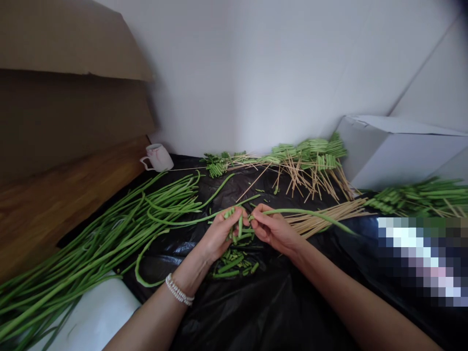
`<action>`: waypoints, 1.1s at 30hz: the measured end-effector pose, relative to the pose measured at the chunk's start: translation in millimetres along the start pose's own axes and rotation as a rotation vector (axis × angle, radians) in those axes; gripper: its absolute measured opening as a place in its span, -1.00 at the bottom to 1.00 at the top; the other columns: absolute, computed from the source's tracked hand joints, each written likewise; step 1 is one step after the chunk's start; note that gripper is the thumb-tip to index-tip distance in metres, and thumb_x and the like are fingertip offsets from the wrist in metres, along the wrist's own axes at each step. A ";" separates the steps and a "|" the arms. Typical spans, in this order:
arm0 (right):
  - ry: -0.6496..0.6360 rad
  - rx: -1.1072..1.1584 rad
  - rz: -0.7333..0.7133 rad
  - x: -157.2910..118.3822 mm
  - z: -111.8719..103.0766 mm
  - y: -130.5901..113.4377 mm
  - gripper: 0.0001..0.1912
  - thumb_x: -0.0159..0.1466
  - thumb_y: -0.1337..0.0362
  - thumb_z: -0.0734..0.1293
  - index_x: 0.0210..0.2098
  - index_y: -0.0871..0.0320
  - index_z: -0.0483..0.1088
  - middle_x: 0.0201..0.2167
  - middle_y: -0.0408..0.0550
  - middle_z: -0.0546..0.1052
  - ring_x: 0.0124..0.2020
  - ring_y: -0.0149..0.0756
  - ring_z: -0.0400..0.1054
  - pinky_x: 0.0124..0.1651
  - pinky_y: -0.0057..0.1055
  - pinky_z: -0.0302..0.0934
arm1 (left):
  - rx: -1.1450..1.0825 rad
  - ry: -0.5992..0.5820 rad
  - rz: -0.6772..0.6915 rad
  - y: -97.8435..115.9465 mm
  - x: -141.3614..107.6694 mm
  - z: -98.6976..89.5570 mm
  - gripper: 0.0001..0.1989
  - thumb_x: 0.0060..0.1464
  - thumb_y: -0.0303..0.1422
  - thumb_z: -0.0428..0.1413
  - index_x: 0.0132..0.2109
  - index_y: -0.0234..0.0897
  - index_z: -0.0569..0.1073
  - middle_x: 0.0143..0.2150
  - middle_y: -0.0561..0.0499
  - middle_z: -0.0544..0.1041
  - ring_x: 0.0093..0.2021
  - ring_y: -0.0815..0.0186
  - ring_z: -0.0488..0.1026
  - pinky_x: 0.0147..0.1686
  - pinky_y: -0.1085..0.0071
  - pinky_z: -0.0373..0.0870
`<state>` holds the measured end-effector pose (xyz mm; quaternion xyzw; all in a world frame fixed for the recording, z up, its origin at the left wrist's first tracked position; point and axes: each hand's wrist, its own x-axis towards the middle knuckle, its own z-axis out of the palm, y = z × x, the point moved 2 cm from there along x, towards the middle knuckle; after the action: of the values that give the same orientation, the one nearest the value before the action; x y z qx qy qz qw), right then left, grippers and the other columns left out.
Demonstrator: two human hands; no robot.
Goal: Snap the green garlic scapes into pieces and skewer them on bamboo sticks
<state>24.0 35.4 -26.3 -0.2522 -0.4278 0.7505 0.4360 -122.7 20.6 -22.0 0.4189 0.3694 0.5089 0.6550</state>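
Black crinkled plastic sheet (234, 312). Long green stalks (109, 239) over left edge. Above sheet's middle: right hand (273, 227), fingertips pinched on single green stalk (314, 213); left hand (221, 232), fingers curled round short green pieces (240, 227). Far-left corner: white ceramic mug (164, 161), pink marking (158, 154) unreadable.

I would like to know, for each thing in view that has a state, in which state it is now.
Left hand: closed around short green pieces
Right hand: holding a long green stalk
Pile of stalks: loose, spread out
Mug: upright
Skewered green pieces: piled by the wall
Pale sticks: lying side by side
Black sheet: laid out, wrinkled
Bracelet: worn
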 end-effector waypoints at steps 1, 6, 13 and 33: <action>-0.008 -0.043 -0.004 -0.6 0.9 0.8 -0.67 0.17 0.10 0.43 -0.43 0.15 0.24 -0.60 -0.28 0.41 -0.73 -0.62 0.09 -0.71 -0.64 -0.10 | -0.043 0.012 -0.022 0.0 1.2 -2.2 -0.71 0.07 -0.16 0.20 -0.34 -0.34 0.43 -0.50 0.08 0.38 -0.56 0.52 0.19 -0.59 0.61 0.09; -0.110 -0.281 0.081 -5.8 4.8 8.0 -0.68 0.22 0.05 0.36 -0.41 0.15 0.26 -0.65 -0.29 0.40 -0.78 -0.61 0.08 -0.75 -0.63 -0.11 | -0.167 0.013 -0.145 -1.3 4.1 -9.1 -0.71 0.04 -0.17 0.22 -0.34 -0.34 0.43 -0.57 0.14 0.29 -0.60 0.53 0.19 -0.63 0.63 0.08; -0.233 -0.526 0.198 -9.5 7.3 11.3 -0.72 0.23 0.06 0.34 -0.32 0.17 0.33 -0.69 -0.33 0.36 -0.80 -0.60 0.07 -0.79 -0.64 -0.11 | 0.108 -0.048 -0.114 -6.1 -2.0 -2.0 -0.57 -0.14 -0.22 0.36 -0.16 -0.42 0.54 -0.51 0.05 0.49 -0.56 0.47 0.36 -0.51 0.55 0.28; 0.012 -0.560 0.098 -2.7 -4.6 -3.7 -0.62 0.18 -0.03 0.36 -0.45 0.19 0.34 -0.65 -0.26 0.40 -0.77 -0.59 0.14 -0.75 -0.62 -0.04 | 0.182 0.136 -0.003 5.2 -0.1 -7.4 -0.66 -0.16 -0.24 0.37 -0.27 -0.34 0.49 -0.58 0.18 0.36 -0.62 0.58 0.08 -0.61 0.58 -0.06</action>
<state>30.4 35.9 -25.4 -0.3878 -0.6032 0.6218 0.3149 -131.3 22.4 -20.0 0.4405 0.4583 0.4996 0.5885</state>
